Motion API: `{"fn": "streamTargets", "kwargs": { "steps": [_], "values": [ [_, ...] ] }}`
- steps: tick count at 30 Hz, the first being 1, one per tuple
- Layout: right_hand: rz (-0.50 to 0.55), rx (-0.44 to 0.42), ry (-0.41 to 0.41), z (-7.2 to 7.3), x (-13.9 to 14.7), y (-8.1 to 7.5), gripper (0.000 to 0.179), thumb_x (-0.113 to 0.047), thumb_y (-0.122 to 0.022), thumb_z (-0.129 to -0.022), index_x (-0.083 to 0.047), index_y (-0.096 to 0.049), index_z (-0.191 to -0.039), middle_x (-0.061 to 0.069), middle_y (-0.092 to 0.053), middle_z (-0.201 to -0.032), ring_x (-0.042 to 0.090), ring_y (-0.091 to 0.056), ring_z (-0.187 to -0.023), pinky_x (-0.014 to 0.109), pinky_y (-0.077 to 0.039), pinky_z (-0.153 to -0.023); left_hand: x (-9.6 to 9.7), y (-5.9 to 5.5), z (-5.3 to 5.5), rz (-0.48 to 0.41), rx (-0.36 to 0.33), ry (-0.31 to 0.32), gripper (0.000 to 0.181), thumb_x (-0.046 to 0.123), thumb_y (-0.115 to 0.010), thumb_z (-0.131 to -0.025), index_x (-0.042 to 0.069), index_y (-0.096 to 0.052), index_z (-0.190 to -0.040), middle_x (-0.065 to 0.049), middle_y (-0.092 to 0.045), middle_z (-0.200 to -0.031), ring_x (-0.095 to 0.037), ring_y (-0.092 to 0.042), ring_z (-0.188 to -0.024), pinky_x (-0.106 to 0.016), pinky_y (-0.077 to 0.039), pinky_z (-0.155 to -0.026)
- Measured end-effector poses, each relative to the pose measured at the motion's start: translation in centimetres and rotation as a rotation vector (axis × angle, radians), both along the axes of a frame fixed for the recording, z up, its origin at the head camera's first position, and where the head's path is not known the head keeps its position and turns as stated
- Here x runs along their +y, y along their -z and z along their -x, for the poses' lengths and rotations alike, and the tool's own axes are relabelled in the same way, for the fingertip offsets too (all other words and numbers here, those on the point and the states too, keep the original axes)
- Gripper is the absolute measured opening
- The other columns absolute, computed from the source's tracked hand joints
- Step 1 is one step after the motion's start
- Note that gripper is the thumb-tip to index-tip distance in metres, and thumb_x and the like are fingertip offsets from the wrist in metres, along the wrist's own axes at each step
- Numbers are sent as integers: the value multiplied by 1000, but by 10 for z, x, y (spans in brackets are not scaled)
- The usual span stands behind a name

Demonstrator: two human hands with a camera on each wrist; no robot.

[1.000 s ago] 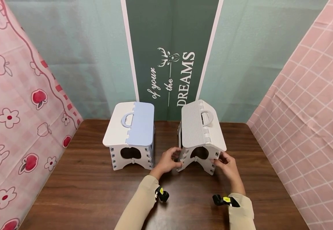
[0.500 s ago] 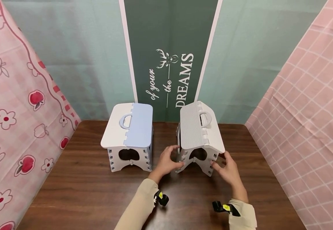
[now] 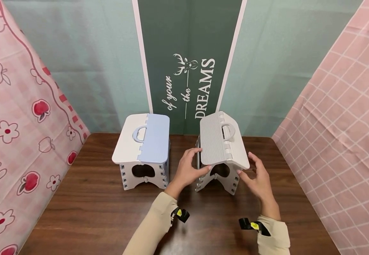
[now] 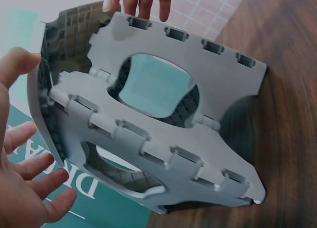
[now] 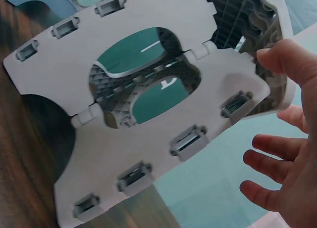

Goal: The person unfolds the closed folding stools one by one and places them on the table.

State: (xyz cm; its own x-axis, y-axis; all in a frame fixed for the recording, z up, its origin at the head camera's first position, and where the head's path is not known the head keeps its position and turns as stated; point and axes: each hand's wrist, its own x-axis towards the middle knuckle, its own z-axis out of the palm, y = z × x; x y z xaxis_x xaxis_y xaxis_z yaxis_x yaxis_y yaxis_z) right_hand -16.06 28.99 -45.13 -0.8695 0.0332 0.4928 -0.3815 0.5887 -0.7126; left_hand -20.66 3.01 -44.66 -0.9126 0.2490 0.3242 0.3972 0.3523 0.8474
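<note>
A light grey and white folding step stool [image 3: 217,141] stands on the table, its top bent into a ridge at the middle hinge. My left hand [image 3: 187,171] is at its front left corner, fingers spread. In the left wrist view the thumb touches the edge of the stool top and the other fingers extend alongside it. My right hand [image 3: 259,179] is at the front right corner. The right wrist view shows its thumb at the top's edge and its loosely extended fingers beside the stool. The hinged front leg panel [image 5: 198,119] has an oval opening.
A white and blue folding stool [image 3: 143,138] with a flat top stands to the left on the brown wooden table [image 3: 85,212]. A green printed cloth [image 3: 184,35] hangs behind. Pink patterned cloths hang at the left [image 3: 18,141] and right [image 3: 340,124].
Both hands have moved up from the stool's legs to the edges of its top. The right fingers have spread away from the leg. The stools have hardly moved.
</note>
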Motion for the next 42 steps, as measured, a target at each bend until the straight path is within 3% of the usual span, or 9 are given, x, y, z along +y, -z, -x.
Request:
{"fn": "streamTargets", "kwargs": {
  "steps": [5, 11, 14, 21, 27, 30, 42],
  "values": [
    [-58, 25, 4, 4, 0, -13, 73, -1, -75, -73, -2, -41, -137, 19, -48, -127, 28, -44, -113, 17, -30, -87, 3, -10, 0, -5, 108, 51, 57, 32, -74, -77, 15, -54, -128, -8, -42, -137, -24, -42, -123, -44, -38, -95],
    [-94, 37, -52, 8, -5, -26, 68, -8, -73, -76, -6, -44, -137, 18, -44, -133, 33, -41, -118, 49, -35, -88, 10, -18, 3, 19, 250, 56, 48, 30, -71, -79, 13, -60, -122, -10, -47, -133, -24, -45, -121, -42, -40, -93],
    [-106, 47, -69, 11, -9, -31, 64, -10, -71, -77, -6, -46, -136, 16, -43, -136, 34, -40, -119, 55, -36, -85, 13, -23, 4, 24, 291, 59, 46, 29, -70, -79, 12, -62, -120, -11, -48, -133, -24, -45, -121, -42, -40, -93],
    [-114, 74, -116, 18, -17, -39, 51, -12, -65, -83, -7, -51, -132, 15, -46, -135, 34, -38, -122, 56, -31, -90, 19, -29, 6, 47, 327, 105, 41, 28, -66, -82, 13, -62, -120, -12, -47, -133, -22, -42, -123, -40, -38, -95],
    [-136, 88, -135, 25, -22, -42, 41, -15, -62, -86, -6, -57, -126, 17, -47, -133, 39, -38, -121, 61, -29, -90, 23, -34, 7, 256, 393, 138, 38, 34, -56, -90, 18, -59, -124, -9, -46, -134, -21, -40, -124, -44, -37, -95],
    [-164, 82, -129, 25, -21, -42, 42, -17, -63, -86, -6, -57, -127, 17, -47, -134, 38, -38, -121, 61, -29, -91, 23, -35, 8, 308, 409, 129, 37, 36, -56, -91, 20, -59, -124, -8, -47, -134, -20, -41, -122, -44, -38, -92],
    [-270, 20, -155, 25, -17, -50, 46, -26, -62, -88, -8, -54, -130, 18, -44, -135, 41, -36, -122, 62, -27, -91, 21, -42, 9, 379, 366, 166, 39, 39, -55, -91, 21, -57, -125, -7, -46, -133, -19, -42, -121, -43, -40, -91]
  ]
}}
